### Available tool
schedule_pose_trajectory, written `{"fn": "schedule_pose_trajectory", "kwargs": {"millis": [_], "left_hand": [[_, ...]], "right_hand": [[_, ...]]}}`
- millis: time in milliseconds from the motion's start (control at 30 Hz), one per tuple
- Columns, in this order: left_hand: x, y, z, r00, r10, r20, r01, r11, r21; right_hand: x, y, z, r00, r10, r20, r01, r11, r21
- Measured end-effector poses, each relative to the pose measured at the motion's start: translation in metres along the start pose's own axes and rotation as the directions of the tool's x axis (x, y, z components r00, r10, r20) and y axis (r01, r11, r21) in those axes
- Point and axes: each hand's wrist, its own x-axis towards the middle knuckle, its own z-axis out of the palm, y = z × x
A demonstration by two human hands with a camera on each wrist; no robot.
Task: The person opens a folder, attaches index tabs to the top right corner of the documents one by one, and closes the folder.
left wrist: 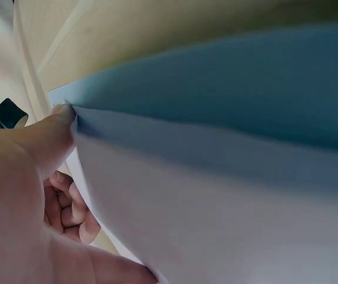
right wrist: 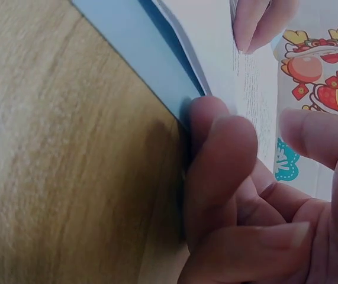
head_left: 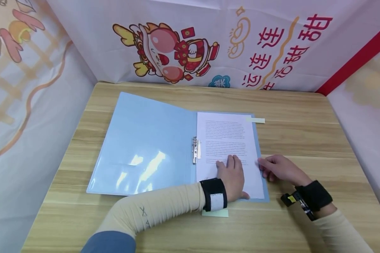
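A light blue folder [head_left: 145, 133] lies spread on the wooden table, its metal clip [head_left: 195, 150] near the fold. Printed white paper [head_left: 226, 131] rests on its right cover. My left hand [head_left: 232, 177] lies on the lower part of the paper, fingers straight, thumb out at the bottom edge. In the left wrist view that paper edge [left wrist: 216, 177] stands slightly off the blue cover. At the paper's right edge is my right hand [head_left: 280, 169], its fingers loosely bent. The right wrist view shows fingertips [right wrist: 210, 109] against the sheet edge and the thumb apart from them.
A pale green tab [head_left: 257, 120] sticks out at the paper's upper right. Another pale green strip [head_left: 220, 213] shows below the folder's bottom edge, partly under my left wrist. A printed cloth [head_left: 240, 42] hangs along the table's back edge.
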Motion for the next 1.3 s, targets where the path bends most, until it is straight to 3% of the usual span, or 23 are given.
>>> {"fn": "schedule_pose_trajectory", "kwargs": {"millis": [367,667,1300], "left_hand": [[0.0005,-0.0027,0.0013,1.000,0.004,-0.015,-0.004,1.000,-0.019],[0.0001,-0.0046,0.0001,1.000,-0.006,-0.012,0.005,0.998,-0.062],[-0.0031,-0.0043,-0.0003,1.000,-0.003,0.013,0.004,0.991,-0.131]], "right_hand": [[-0.0022,-0.0015,0.0012,1.000,-0.018,0.001,0.018,0.999,-0.042],[-0.0036,-0.0011,0.0024,1.000,0.019,-0.003,-0.019,0.998,-0.055],[-0.0018,-0.0033,0.0020,0.997,-0.026,0.069,0.025,0.999,0.024]]}}
